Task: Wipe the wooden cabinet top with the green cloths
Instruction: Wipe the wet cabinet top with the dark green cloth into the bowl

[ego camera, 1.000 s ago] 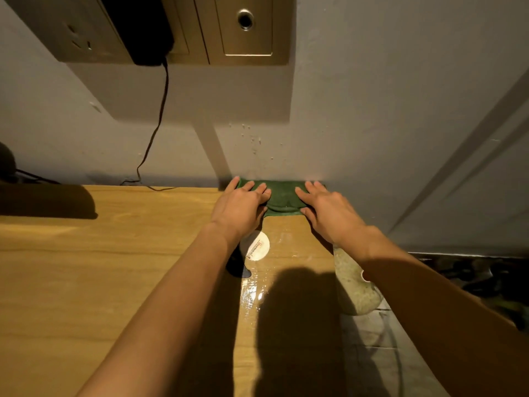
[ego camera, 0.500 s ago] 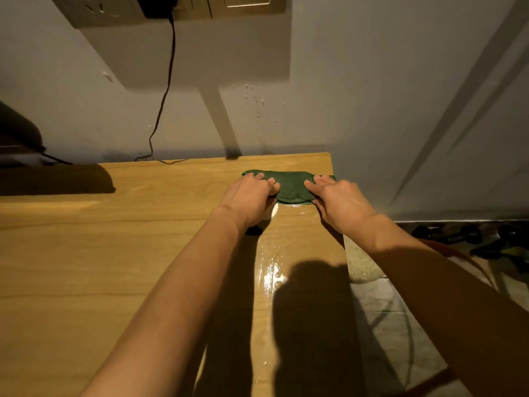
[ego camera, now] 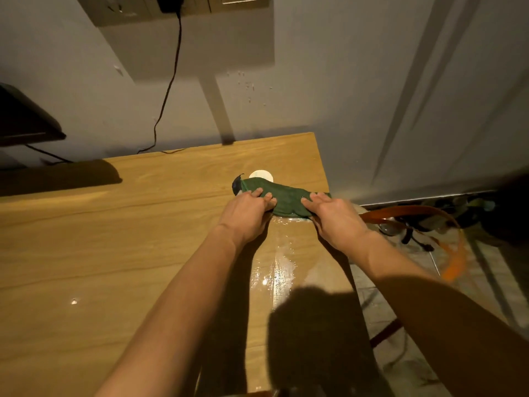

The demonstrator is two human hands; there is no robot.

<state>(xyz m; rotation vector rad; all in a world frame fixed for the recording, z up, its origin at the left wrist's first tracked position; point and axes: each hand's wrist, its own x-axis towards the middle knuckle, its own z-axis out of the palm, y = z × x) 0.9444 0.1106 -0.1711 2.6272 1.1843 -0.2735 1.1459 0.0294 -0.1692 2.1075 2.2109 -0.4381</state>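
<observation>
Left grip (ego camera: 246, 214): palm down, fingers curled over the near-left end of the green cloth (ego camera: 287, 198), pressing it onto the counter (ego camera: 114, 253). Right grip (ego camera: 336, 222): same pose, fingertips bent onto the cloth's right end, thumb not visible. Cannot tell whether either hand pinches the fabric or only presses it flat. Both forearms bare, reaching in from bottom of frame.

Cloth: dark green, bunched into a long roll lying crosswise between the two hands, near the counter's right edge, its right tip at or just over that edge. Only one cloth distinguishable; may be more than one bunched together, cannot tell.

Just beyond the cloth's left end: white round sticker (ego camera: 262, 175) on the wood, partly covered by the cloth. Small dark object (ego camera: 237, 185) touching the cloth's left tip, unclear what it is.

Wet shiny streak (ego camera: 274, 267) on the counter, running from the cloth toward the camera. Head shadow falls over its near part.

Wall behind: black cable (ego camera: 169, 90) hanging from a plug at a socket panel (ego camera: 120, 10), trailing onto the counter's back edge. Dark object (ego camera: 25, 118) at far left, cropped.

Containers: orange-rimmed basin (ego camera: 455, 253) on the floor right of the counter, blurred, contents not readable.
</observation>
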